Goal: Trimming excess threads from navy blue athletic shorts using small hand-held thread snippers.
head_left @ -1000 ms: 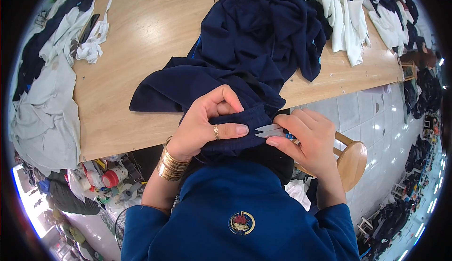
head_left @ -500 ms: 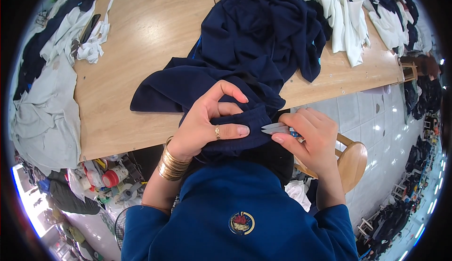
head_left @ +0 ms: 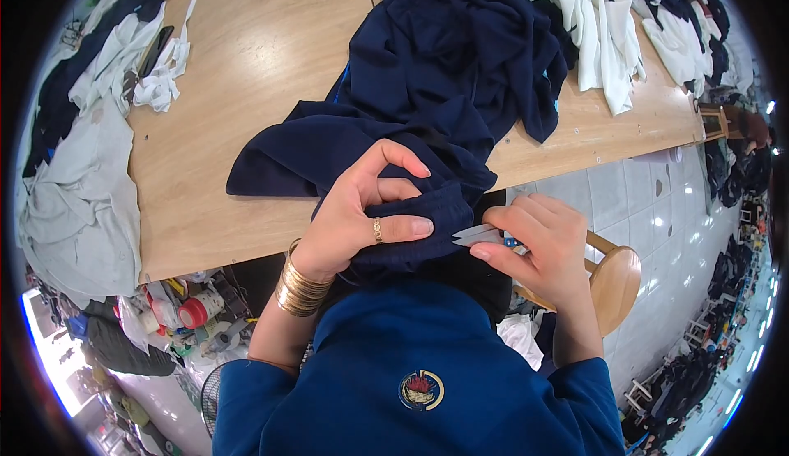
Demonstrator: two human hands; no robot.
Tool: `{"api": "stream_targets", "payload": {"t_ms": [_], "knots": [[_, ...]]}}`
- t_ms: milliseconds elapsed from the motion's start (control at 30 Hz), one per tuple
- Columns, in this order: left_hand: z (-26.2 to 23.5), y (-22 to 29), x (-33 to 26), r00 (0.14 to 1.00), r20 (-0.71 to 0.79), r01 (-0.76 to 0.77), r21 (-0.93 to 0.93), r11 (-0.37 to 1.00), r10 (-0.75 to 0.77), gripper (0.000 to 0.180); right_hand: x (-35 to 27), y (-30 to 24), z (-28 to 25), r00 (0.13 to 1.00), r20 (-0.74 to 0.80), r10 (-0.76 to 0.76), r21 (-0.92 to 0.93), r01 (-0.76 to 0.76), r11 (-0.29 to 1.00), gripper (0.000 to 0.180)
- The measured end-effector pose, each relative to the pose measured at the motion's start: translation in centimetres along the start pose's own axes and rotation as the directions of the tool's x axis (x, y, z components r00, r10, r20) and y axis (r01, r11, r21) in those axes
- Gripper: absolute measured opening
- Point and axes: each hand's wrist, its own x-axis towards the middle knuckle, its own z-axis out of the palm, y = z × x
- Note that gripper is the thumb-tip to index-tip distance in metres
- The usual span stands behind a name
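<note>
A navy garment [head_left: 444, 69] lies bunched on the table, and its gathered edge hangs over the front toward me. My left hand [head_left: 370, 209] pinches that edge between the thumb and the curled fingers, with the index finger arched above the cloth. Thread snips [head_left: 474, 234] are gripped in my right hand [head_left: 542, 242]. Their two pointed blades stand slightly apart, pointing left, with the tips at the right side of the gathered edge. Whether the tips touch the cloth I cannot tell. The handle is mostly hidden by my fingers; a bit of blue shows.
The wooden table [head_left: 246, 61] has grey cloth [head_left: 82, 201] along its left side and white garments [head_left: 604, 37] at the far right. A round wooden stool [head_left: 618, 291] stands below on the right. Under the table at left, a red-lidded jar [head_left: 197, 311] sits among clutter.
The snips have shifted slightly down and left along the cloth edge in my right hand. My left hand keeps its hold, almost unmoved.
</note>
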Motion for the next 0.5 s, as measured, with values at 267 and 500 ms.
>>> {"api": "stream_targets", "payload": {"t_ms": [267, 500], "knots": [[-0.34, -0.39, 0.03, 1.0, -0.01, -0.004, 0.011, 1.0, 0.004, 0.046, 0.24, -0.08, 0.16, 1.0, 0.007, -0.018, -0.004, 0.018, 1.0, 0.034], [-0.08, -0.41, 0.02, 1.0, 0.001, -0.007, -0.015, 1.0, 0.007, 0.045, 0.1, -0.16, 0.08, 1.0, 0.023, -0.012, -0.005, 0.013, 1.0, 0.032]]}}
